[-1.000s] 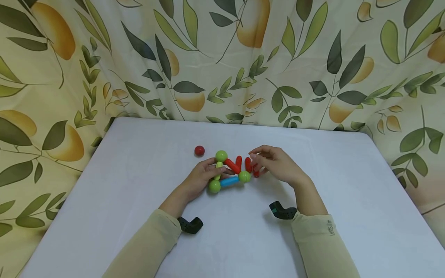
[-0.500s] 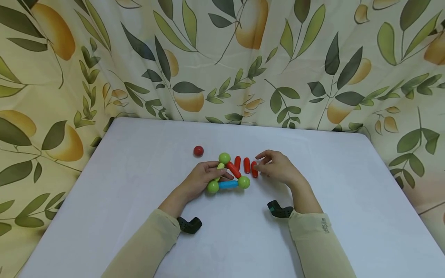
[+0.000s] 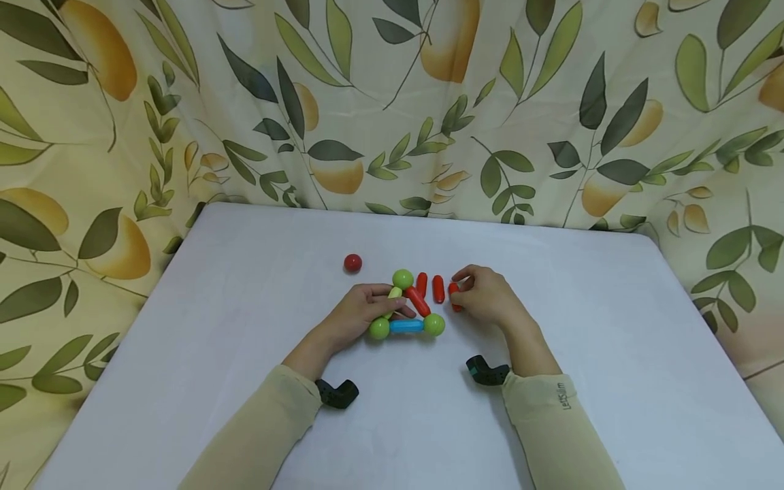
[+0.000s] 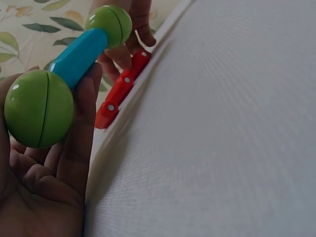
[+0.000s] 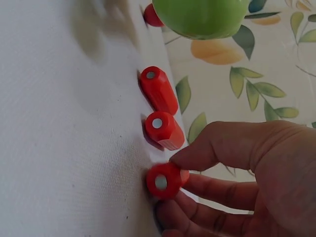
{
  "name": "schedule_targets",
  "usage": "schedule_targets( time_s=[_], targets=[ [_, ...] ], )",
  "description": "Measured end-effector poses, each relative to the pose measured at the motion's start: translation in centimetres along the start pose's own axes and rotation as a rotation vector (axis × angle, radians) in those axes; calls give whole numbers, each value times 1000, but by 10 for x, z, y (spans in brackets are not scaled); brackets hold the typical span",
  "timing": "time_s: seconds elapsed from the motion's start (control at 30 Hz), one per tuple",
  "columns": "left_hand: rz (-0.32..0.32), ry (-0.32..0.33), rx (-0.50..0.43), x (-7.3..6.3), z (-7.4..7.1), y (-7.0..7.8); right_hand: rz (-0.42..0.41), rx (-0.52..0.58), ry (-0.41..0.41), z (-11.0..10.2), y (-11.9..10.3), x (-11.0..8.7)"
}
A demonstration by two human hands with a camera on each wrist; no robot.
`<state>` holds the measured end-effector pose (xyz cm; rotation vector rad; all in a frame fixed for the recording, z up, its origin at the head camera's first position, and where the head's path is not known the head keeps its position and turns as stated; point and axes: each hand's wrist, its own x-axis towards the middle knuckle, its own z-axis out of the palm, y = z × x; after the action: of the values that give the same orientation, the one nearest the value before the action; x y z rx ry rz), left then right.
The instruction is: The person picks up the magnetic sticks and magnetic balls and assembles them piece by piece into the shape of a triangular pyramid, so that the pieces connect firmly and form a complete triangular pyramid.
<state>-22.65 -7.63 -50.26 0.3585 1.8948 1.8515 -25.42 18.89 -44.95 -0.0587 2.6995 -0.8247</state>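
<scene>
My left hand [image 3: 352, 313] holds a triangle of magnetic rods and balls by its yellow-green rod [image 3: 395, 294]. Three green balls form the corners, one of them at the lower right [image 3: 434, 324]. A blue rod [image 4: 79, 57] makes the near side and a red rod [image 3: 418, 301] the right side. In the right wrist view, my right hand [image 5: 247, 173] pinches a loose red magnetic rod [image 5: 164, 181] between thumb and fingers, low at the table. Two more red rods lie beside it, a middle one [image 5: 164, 129] and a farther one [image 5: 159, 91], with silvery magnet ends showing.
A red ball [image 3: 352, 263] sits on the white-covered table [image 3: 404, 422] behind the left hand. Black wrist devices, left [image 3: 338, 394] and right [image 3: 487, 371], jut out from both sleeves. Behind the table's far edge hangs a leaf-and-fruit patterned cloth [image 3: 380, 109].
My right fingers came off the rightmost red rod's top to its side and now pinch it. The triangle turned slightly in my left hand, its far ball shifting right.
</scene>
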Motion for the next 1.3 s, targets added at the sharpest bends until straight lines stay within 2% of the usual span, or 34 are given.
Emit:
schedule_targets(
  time_s=[0.27, 0.5, 0.7, 0.97, 1.3],
  targets=[
    [-32, -13, 31, 1, 0, 2, 35, -31, -11, -2, 2, 0],
    [-27, -32, 25, 1, 0, 2, 36, 15, -3, -5, 6, -1],
    [-16, -21, 32, 0, -1, 4, -1, 88, 21, -11, 3, -4],
    [-30, -40, 23, 1, 1, 5, -25, 219, 26, -16, -2, -11],
    [-35, -23, 16, 1, 0, 4, -152, 294, 104, -16, -15, -14]
  ],
)
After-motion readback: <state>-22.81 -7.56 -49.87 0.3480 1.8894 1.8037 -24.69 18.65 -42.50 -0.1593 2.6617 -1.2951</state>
